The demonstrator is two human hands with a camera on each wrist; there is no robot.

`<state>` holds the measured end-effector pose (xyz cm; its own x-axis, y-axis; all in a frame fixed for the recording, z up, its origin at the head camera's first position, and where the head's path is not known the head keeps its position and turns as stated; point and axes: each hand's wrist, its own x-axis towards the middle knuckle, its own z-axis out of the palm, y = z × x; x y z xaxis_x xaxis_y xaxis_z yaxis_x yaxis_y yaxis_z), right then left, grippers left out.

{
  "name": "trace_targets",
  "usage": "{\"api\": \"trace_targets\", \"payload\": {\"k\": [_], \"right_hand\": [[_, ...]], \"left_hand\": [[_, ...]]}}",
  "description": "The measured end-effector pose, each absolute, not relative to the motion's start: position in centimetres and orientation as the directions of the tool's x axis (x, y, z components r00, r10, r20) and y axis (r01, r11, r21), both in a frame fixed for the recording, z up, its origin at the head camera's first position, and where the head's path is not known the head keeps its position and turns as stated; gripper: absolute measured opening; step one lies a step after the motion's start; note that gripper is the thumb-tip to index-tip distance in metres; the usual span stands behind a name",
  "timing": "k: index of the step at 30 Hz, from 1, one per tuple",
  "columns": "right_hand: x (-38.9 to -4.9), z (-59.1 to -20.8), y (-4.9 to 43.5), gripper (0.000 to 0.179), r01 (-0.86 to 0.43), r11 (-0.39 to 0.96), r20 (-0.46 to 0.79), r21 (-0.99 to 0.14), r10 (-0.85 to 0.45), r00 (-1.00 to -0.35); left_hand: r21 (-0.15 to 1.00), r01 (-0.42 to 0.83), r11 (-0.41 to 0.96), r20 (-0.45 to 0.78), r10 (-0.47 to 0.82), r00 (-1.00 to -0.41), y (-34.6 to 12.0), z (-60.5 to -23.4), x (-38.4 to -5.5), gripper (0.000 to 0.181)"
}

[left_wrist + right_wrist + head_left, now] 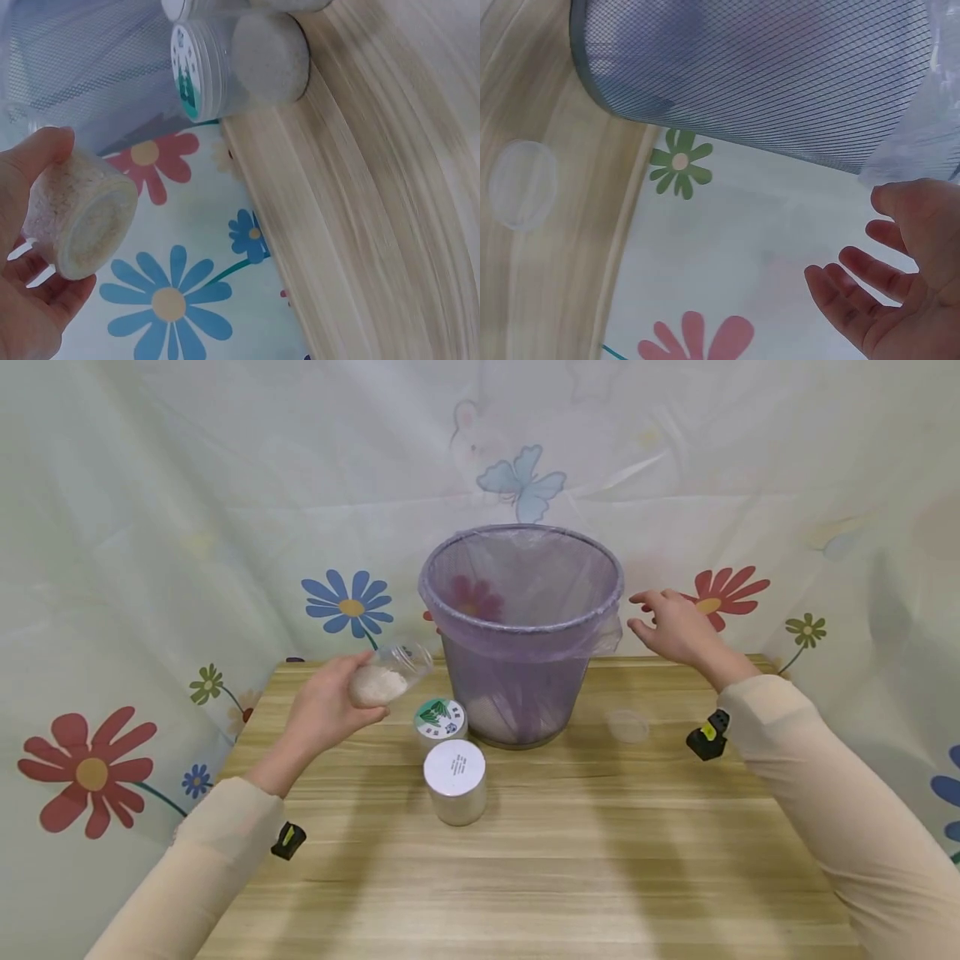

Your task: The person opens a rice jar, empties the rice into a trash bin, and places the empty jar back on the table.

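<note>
My left hand (326, 706) grips a clear plastic jar (382, 677) of white rice-like grains, tilted with its uncovered mouth toward the bin. In the left wrist view the jar's base (97, 229) faces the camera, with grains inside. A mesh trash bin (517, 693) lined with a thin purple bag (525, 639) stands at the back of the table. My right hand (678, 627) is beside the bin's right rim, fingers loosely bent and holding nothing. In the right wrist view that hand (900, 277) is close to the bag's overhanging edge (922, 146).
Two lidded jars stand in front of the bin: one with a green-and-white label (440, 718), one with a white top (455, 768). A clear round lid (627, 725) lies on the wooden table (540, 877) right of the bin. A flower-printed curtain (262, 527) hangs behind.
</note>
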<state>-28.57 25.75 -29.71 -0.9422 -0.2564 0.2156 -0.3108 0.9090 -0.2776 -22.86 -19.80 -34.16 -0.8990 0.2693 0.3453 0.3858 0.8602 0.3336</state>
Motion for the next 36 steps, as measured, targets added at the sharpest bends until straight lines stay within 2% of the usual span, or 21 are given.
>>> {"api": "trace_targets", "payload": {"k": [12,20,31,36], "right_hand": [[-29.0,-26.5,24.9,0.043,-0.274,0.914,0.228,-0.299,-0.21,-0.951],[-28.8,-24.6,24.4,0.046,-0.197,0.886,0.171,-0.42,-0.136,-0.976],[-29.0,-23.7,23.3,0.055,-0.112,0.811,0.079,-0.574,-0.081,-0.994],[-29.1,-23.4,22.9,0.053,-0.067,0.761,0.047,-0.645,-0.048,-0.998]], "left_hand": [[0.345,0.365,0.865,0.344,0.245,-0.906,-20.2,-32.8,-23.7,0.08],[0.319,0.359,0.877,0.358,0.239,-0.902,-20.5,-31.8,-23.9,0.077],[0.292,0.345,0.892,0.348,0.237,-0.907,-20.7,-29.4,-24.2,0.078],[0.266,0.338,0.903,0.349,0.236,-0.907,-20.5,-28.2,-24.3,0.079]]}}
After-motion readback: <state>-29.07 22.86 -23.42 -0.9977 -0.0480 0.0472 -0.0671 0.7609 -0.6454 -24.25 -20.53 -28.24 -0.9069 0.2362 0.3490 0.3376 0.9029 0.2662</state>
